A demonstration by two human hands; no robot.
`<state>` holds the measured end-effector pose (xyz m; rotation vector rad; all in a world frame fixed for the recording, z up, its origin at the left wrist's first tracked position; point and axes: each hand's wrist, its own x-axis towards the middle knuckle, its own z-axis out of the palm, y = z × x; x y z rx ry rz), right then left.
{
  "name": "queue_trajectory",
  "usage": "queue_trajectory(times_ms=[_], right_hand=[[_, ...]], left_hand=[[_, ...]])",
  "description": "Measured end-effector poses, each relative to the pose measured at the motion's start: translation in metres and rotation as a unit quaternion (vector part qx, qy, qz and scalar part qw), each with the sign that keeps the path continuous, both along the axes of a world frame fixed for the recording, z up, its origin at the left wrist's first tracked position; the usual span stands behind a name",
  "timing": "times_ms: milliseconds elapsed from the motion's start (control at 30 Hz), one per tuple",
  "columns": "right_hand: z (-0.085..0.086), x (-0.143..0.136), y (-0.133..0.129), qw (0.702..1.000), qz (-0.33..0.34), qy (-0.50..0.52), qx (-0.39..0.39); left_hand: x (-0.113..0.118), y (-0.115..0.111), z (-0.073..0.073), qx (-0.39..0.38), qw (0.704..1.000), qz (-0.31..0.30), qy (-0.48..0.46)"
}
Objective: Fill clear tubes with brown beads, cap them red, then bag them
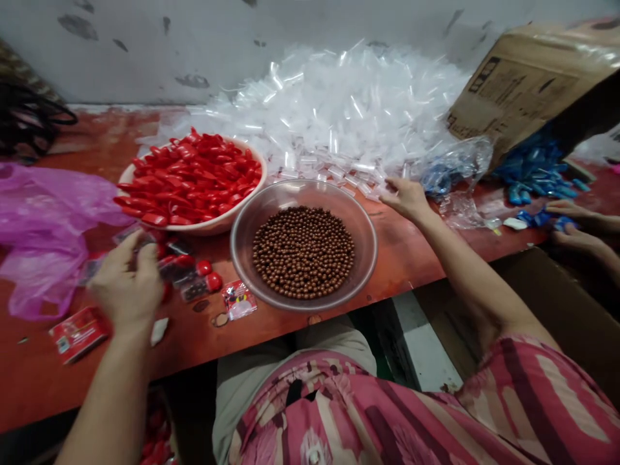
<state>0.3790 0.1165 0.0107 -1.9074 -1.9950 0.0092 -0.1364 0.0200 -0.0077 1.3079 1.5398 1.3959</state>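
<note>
My left hand (126, 281), blurred by motion, is over a group of small clear tubes with red caps (196, 284) on the left of the table. Its fingers are bent, and whether a tube is between them cannot be made out. At the near edge of a large heap of clear plastic tubes (339, 116), my right hand (407, 199) has thumb and fingertips closed on a tube. Between my hands stands a translucent bowl (365, 258) with many brown beads (304, 252). Behind it to the left, a pale bowl (217, 224) is heaped with red plastic caps (194, 171).
A pink plastic bag (43, 226) and a red printed packet (78, 334) lie at left; a printed card (239, 299) lies before the bowl. At right, a cardboard box (518, 84) leans over blue pieces (537, 169), near another person's hands (578, 236).
</note>
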Motion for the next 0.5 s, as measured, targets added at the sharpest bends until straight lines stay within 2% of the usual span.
queue_trajectory(times_ms=[33, 67, 100, 133, 200, 300, 400, 467, 500], right_hand=[[0.01, -0.016, -0.002, 0.999, 0.045, 0.003, 0.005], [0.018, -0.035, -0.004, 0.995, 0.104, 0.004, 0.006], [0.024, -0.057, -0.006, 0.98, 0.201, -0.008, -0.002], [0.027, -0.08, -0.008, 0.954, 0.296, -0.038, -0.014], [0.023, -0.126, -0.011, 0.902, 0.409, -0.137, -0.031], [0.004, -0.183, -0.014, 0.832, 0.486, -0.264, -0.049], [-0.013, -0.218, -0.019, 0.774, 0.562, -0.286, -0.057], [-0.018, -0.23, -0.023, 0.761, 0.594, -0.245, -0.087], [-0.018, -0.232, -0.025, 0.768, 0.594, -0.211, -0.113]], left_hand=[[0.014, -0.002, 0.004, 0.05, 0.992, 0.059, 0.096], [0.03, -0.004, 0.007, 0.087, 0.98, 0.085, 0.156], [0.045, -0.006, 0.009, 0.123, 0.972, 0.102, 0.171], [0.06, -0.007, 0.011, 0.133, 0.972, 0.086, 0.171], [0.087, -0.009, 0.013, 0.136, 0.979, 0.022, 0.147], [0.112, -0.012, 0.012, 0.136, 0.983, -0.044, 0.119], [0.119, -0.012, 0.009, 0.135, 0.984, -0.043, 0.111], [0.119, -0.011, 0.005, 0.132, 0.986, -0.027, 0.094], [0.118, -0.01, 0.004, 0.129, 0.988, -0.022, 0.083]])
